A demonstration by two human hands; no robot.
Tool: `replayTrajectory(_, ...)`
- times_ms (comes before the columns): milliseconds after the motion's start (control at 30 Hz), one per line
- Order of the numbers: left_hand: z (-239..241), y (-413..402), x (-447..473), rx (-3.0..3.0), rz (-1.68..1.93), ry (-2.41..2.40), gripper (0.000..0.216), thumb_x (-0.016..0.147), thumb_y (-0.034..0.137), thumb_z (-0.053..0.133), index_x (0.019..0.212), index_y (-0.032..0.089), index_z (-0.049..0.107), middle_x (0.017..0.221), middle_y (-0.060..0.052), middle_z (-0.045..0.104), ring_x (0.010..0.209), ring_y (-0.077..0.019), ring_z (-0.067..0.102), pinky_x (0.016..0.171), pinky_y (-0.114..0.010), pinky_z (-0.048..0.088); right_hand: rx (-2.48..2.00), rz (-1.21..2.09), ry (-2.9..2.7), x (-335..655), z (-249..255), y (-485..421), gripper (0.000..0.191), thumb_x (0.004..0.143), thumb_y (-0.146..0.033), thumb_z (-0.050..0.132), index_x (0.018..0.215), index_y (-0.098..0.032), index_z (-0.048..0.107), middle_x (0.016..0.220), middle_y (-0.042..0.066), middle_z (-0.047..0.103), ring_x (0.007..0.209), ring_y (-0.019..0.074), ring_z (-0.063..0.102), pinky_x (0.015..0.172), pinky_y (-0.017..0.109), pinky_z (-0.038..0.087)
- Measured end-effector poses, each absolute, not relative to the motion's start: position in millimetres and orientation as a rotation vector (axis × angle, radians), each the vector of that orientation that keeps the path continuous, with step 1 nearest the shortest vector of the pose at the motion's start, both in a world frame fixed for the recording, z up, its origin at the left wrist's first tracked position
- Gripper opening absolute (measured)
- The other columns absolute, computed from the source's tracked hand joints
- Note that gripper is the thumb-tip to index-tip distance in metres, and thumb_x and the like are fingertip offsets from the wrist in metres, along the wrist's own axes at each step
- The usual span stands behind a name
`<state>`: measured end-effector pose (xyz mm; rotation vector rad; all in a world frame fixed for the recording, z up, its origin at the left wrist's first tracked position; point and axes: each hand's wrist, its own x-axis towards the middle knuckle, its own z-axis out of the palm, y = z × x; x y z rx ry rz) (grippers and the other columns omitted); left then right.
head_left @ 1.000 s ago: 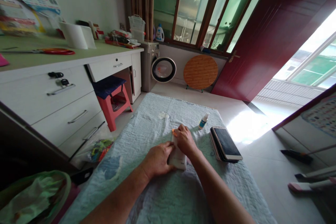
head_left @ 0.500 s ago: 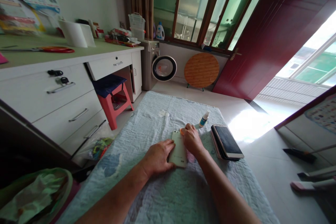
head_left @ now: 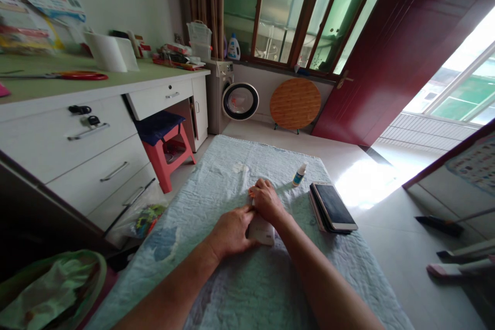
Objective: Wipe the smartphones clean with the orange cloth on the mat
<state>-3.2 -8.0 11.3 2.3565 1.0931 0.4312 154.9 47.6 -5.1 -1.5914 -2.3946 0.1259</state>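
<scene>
A pale smartphone point(head_left: 263, 232) lies face down on the blue-green cloth in front of me, its camera end covered by my right hand. My left hand point(head_left: 231, 229) clasps the phone's left side, thumb at the lower edge and fingers higher up. My right hand point(head_left: 267, 202) is closed over the upper part of the phone's back, pressing a small orange piece point(head_left: 251, 192) that looks like a cloth; most of it is hidden under the fingers. Beyond that hand a small spray bottle point(head_left: 299, 175) with a blue label stands upright.
A stack of phones point(head_left: 333, 207) sits on the right of the quilted table cover point(head_left: 216, 175). Left are a white desk point(head_left: 96, 139), a red stool point(head_left: 168, 160) and a lined bin point(head_left: 102, 270). Behind stand an open washing machine point(head_left: 218, 95) and a round folded tabletop point(head_left: 296, 104).
My right hand has moved left with the orange piece, from the phone's top right corner to across its upper back. My left hand stays on the phone's side.
</scene>
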Motion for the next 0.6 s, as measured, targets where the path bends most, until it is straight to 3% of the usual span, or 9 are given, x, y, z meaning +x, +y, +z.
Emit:
replayTrajectory(167, 9.7, -7.8, -4.2, 2.36, 0.394, 1.128, 0.054, 0.066, 0.042, 0.07, 0.115, 0.022, 0.059, 0.125, -0.007, 0.061, 0.111, -0.028, 0.059, 0.097, -0.034, 0.046, -1.708, 0.105, -2.336, 177.0, -3.7, 44.9, 0.024, 0.093, -0.017, 0.046, 0.098, -0.019, 0.069, 0.098, 0.007, 0.057, 0.091, 0.0195, 0.046, 0.083, 0.028, 0.035)
replayTrajectory(467, 11.2, -9.0, -3.9, 2.359, 0.393, 1.123, 0.06, 0.065, 0.039, 0.069, 0.121, 0.021, 0.057, 0.134, -0.008, 0.056, 0.12, -0.028, 0.054, 0.102, -0.033, 0.042, -1.814, 0.135, -2.165, 204.4, -2.9, 28.5, 0.027, 0.094, -0.016, 0.042, 0.099, -0.017, 0.069, 0.094, 0.007, 0.057, 0.088, 0.0174, 0.049, 0.082, 0.026, 0.035)
replayTrajectory(600, 9.8, -7.5, -4.3, 2.364, 0.384, 1.124, 0.061, 0.064, 0.039, 0.071, 0.121, 0.02, 0.057, 0.135, -0.009, 0.056, 0.121, -0.0283, 0.054, 0.103, -0.033, 0.042, -1.775, 0.129, -2.142, 200.4, -3.5, 20.8, 0.026, 0.092, -0.013, 0.042, 0.09, -0.016, 0.067, 0.09, 0.006, 0.056, 0.085, 0.0167, 0.048, 0.079, 0.026, 0.036)
